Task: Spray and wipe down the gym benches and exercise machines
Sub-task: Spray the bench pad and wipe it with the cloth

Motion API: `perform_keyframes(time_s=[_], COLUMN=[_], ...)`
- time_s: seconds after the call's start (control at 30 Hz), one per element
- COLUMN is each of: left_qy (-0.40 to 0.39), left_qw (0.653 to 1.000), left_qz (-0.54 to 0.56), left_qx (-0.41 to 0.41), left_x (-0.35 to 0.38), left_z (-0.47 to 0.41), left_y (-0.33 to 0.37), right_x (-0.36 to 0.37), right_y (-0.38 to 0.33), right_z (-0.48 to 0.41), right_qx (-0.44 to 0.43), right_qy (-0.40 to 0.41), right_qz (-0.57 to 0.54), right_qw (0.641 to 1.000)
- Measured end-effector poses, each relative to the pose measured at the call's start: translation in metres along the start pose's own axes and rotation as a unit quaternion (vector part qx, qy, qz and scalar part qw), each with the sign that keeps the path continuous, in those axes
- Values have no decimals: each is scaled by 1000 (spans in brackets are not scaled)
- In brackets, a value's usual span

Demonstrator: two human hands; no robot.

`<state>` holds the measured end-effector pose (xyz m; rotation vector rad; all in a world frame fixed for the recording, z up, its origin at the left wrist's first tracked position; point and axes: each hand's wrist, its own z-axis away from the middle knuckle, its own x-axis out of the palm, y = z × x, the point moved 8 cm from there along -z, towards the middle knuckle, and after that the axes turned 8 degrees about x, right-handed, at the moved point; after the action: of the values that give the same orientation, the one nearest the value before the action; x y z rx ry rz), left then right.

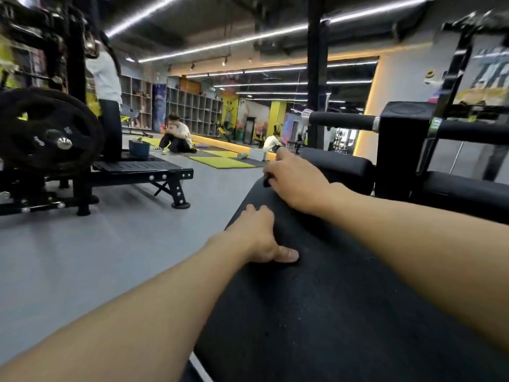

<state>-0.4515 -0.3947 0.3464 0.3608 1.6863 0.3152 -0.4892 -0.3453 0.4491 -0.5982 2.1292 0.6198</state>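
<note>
Two hands grip the black bench pad: the left hand curls its fingers over the left edge with the thumb flat on top. The right hand curls over the pad's far end, where a wiping cloth, if any, cannot be made out. Good practice here would be steady pressure and overlapping strokes along the pad, edges included, toward the roller cushion beyond.

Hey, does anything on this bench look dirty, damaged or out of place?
Only fine pale specks scattered over the black bench pad, near the left hand; dust or droplets, I cannot tell. No tear or spill shows.
</note>
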Motion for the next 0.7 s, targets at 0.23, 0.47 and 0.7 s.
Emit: perform_keyframes(time_s=[0.23,0.47,0.7], left_qy=[16,21,26], left_qw=[1000,999,999], left_qz=[14,25,45], left_qx=[6,9,0], left_x=[5,6,5], left_z=[-1,-2,3], left_y=[-6,-8,-9], right_x=[34,33,24], right_y=[-16,-24,-3], right_z=[-18,-24,-27], right_qx=[-70,-64,-8], right_qy=[-87,-72,-37], right_qz=[29,41,36], right_qw=[993,995,999])
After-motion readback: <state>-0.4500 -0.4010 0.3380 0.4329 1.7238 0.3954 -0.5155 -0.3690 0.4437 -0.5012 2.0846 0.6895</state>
